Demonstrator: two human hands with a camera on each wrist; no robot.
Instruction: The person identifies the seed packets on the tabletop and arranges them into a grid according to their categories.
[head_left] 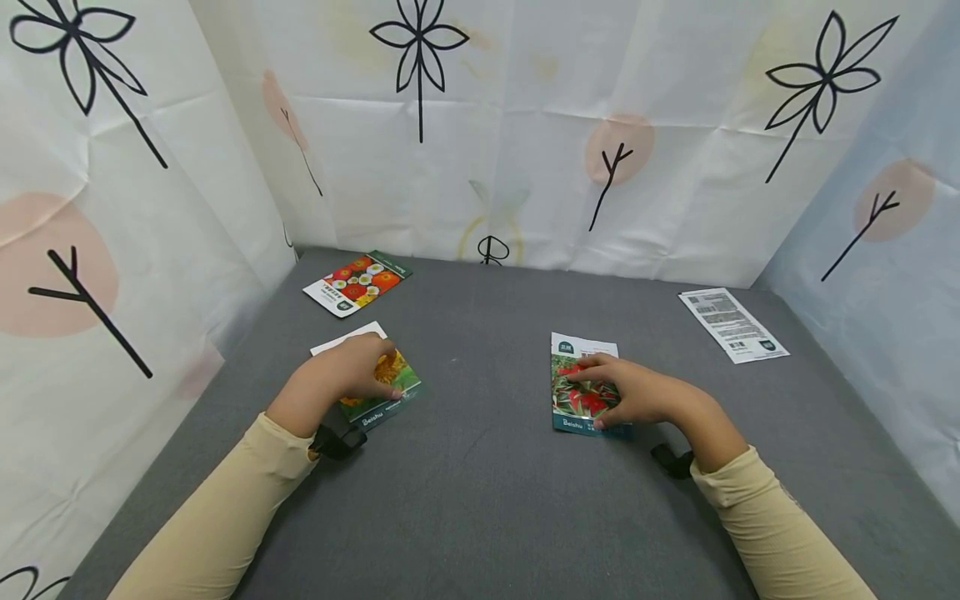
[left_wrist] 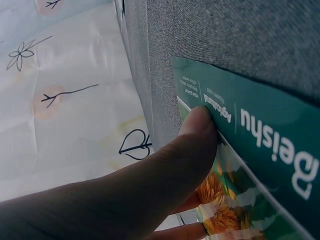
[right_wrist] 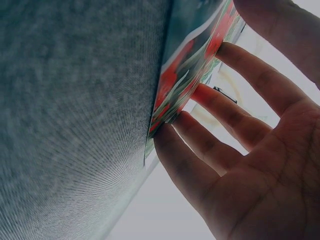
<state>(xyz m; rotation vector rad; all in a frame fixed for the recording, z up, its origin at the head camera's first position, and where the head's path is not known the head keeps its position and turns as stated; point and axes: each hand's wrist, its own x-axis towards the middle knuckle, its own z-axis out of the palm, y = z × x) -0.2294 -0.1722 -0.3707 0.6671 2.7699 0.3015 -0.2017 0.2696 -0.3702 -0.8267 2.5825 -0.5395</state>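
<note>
On the left of the grey table lies a seed packet (head_left: pixel 393 407) with orange flowers and a green "Beishu" band. My left hand (head_left: pixel 341 371) rests over it, and in the left wrist view the thumb (left_wrist: pixel 196 122) touches its printed face by the band. To the right, a second seed packet (head_left: pixel 567 400), printed with red peppers or flowers, lies flat. Over its right side is my right hand (head_left: pixel 637 392). Its spread fingers (right_wrist: pixel 250 70) touch the packet's face in the right wrist view. Neither packet looks lifted.
At the far left lies a flower seed packet (head_left: pixel 360 283) with red, orange and white blooms. Another packet (head_left: pixel 731 323), white with printed text, lies at the far right. Patterned white cloth (head_left: pixel 487 175) walls in the back and sides of the table (head_left: pixel 480 500).
</note>
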